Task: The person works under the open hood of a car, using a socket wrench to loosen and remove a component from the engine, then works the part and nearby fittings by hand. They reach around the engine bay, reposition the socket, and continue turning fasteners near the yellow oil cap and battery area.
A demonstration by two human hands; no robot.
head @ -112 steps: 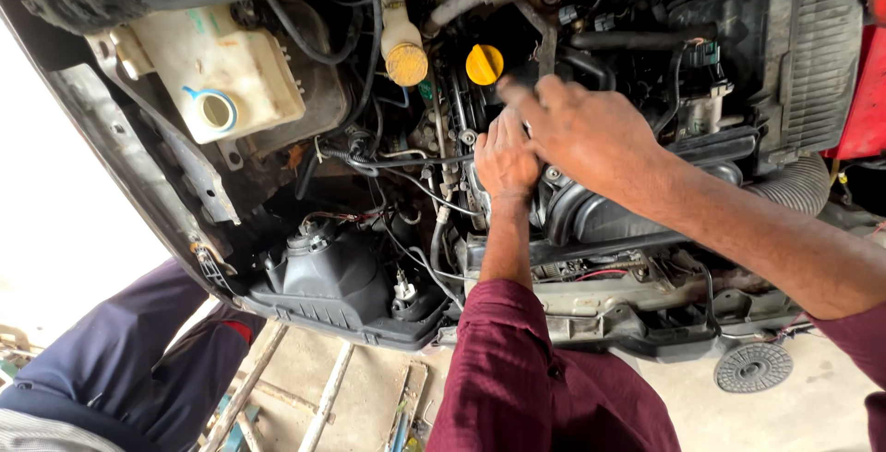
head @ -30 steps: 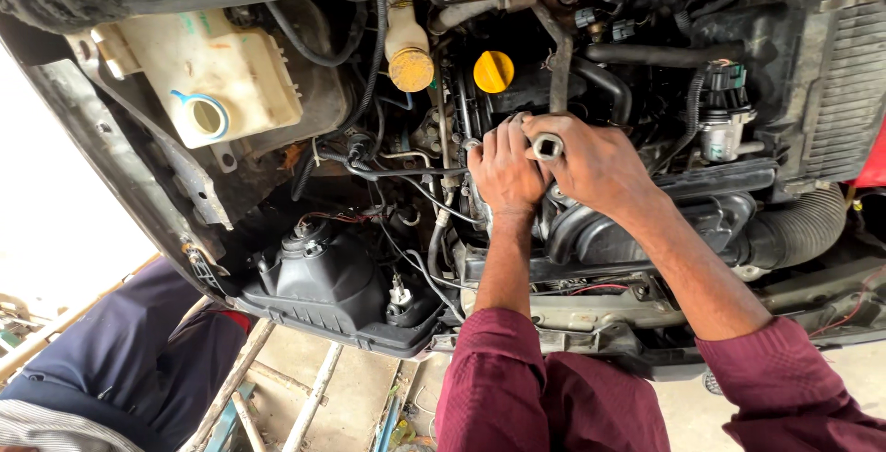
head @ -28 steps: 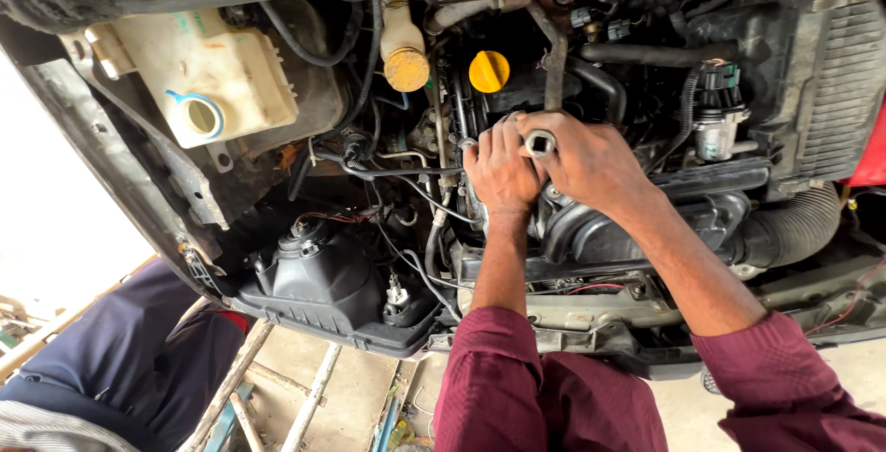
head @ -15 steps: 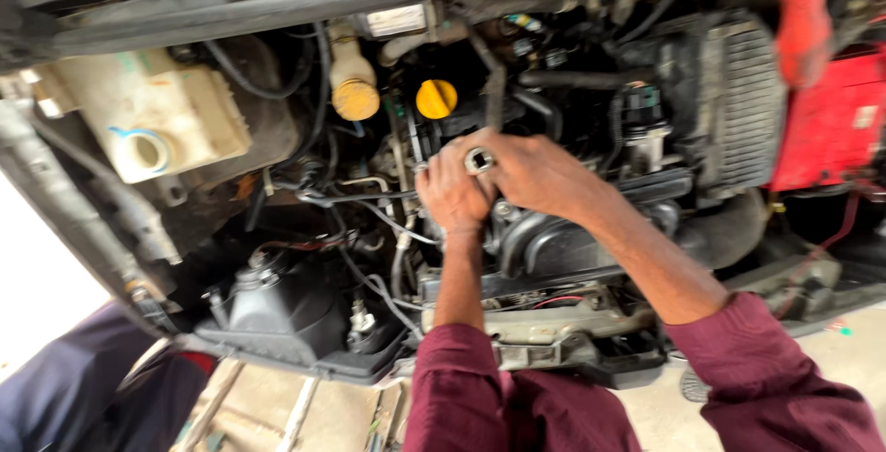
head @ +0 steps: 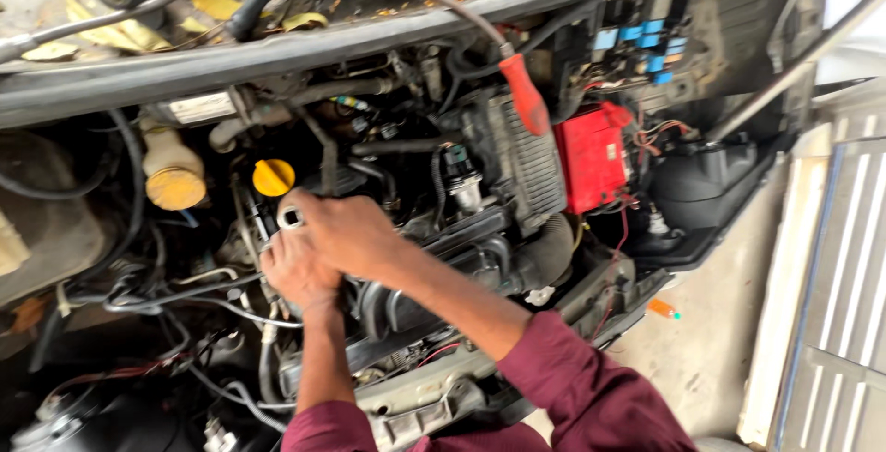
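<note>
Both hands close around a metal socket tool (head: 290,217): the right hand (head: 346,235) wraps over its top while the left hand (head: 297,272) grips just beneath, fingers curled tight. The tool stands over the engine (head: 434,277), just below the yellow oil cap (head: 273,177), with the red battery (head: 591,156) well off to the right. This looks like turning a fastener deep among the hoses, and the next move likely calls for steady downward pressure so the socket stays seated.

- The silver tool (head: 291,217) is mostly covered by the right hand (head: 346,235).
- The left hand (head: 297,272) hides whatever it grips.
- The pale tank (head: 11,244) is cut by the left edge.
</note>
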